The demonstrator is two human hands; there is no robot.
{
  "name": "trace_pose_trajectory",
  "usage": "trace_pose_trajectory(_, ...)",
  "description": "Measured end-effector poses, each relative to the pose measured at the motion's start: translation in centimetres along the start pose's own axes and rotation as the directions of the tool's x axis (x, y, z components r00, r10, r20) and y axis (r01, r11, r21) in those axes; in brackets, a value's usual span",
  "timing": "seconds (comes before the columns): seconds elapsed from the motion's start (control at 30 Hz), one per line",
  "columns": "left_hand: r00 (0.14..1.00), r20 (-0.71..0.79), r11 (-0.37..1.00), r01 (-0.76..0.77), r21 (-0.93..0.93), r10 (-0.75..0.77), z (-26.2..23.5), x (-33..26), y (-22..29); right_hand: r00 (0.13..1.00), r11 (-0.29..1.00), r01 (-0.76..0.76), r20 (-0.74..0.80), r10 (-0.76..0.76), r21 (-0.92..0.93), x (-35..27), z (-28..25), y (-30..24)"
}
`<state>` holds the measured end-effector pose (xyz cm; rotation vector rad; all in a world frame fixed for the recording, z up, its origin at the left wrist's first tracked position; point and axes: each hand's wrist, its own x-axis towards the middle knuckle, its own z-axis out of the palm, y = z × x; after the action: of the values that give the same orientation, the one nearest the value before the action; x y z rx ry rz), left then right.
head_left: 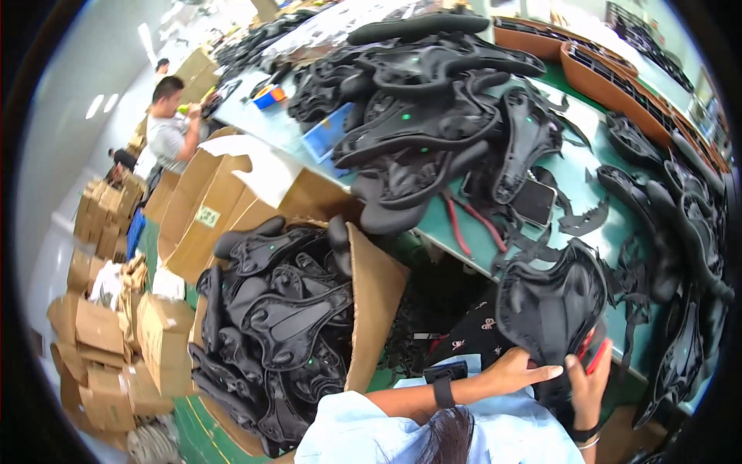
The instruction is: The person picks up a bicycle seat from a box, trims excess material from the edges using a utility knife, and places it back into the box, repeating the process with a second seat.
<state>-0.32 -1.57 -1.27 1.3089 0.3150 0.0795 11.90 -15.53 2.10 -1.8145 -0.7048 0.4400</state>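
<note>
A black bicycle saddle (553, 301) stands in front of me, its hollow underside turned up and its wide end pointing away. My left hand (522, 373) is closed on the narrow end, with the thumb stretched along it. At the right side of that narrow end, my right hand (589, 380) is closed around a red-handled tool (595, 349); its working end is hidden, so its exact kind cannot be told. Black trimmed scraps (634, 282) lie on the table beside the saddle. Pliers with red handles (473, 224) lie farther off, next to a phone (533, 203).
Many more saddles (421, 116) are heaped on the green table (444, 232), others (668, 224) line its right side. An open cardboard box (375, 309) full of saddles stands at my left. Behind it are stacked cartons (104, 329) and another person (168, 127). Orange bins (618, 81) stand far right.
</note>
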Motion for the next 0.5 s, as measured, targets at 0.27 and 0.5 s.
trace_pose_trajectory(0.27, 0.188, -0.968, 0.847, -0.529, 0.043, 0.167, -12.4, -11.3, 7.8, 0.993, 0.985, 0.002, 0.119, -0.023, 0.172, 1.7, 3.0, -5.1)
trace_pose_trajectory(0.5, -0.498, -0.861, 0.622, -0.707, 0.336, -0.101, -20.6, -21.4, 8.6, 0.993, 0.989, 0.016, 0.116, -0.033, 0.144, 1.5, 2.6, -2.7)
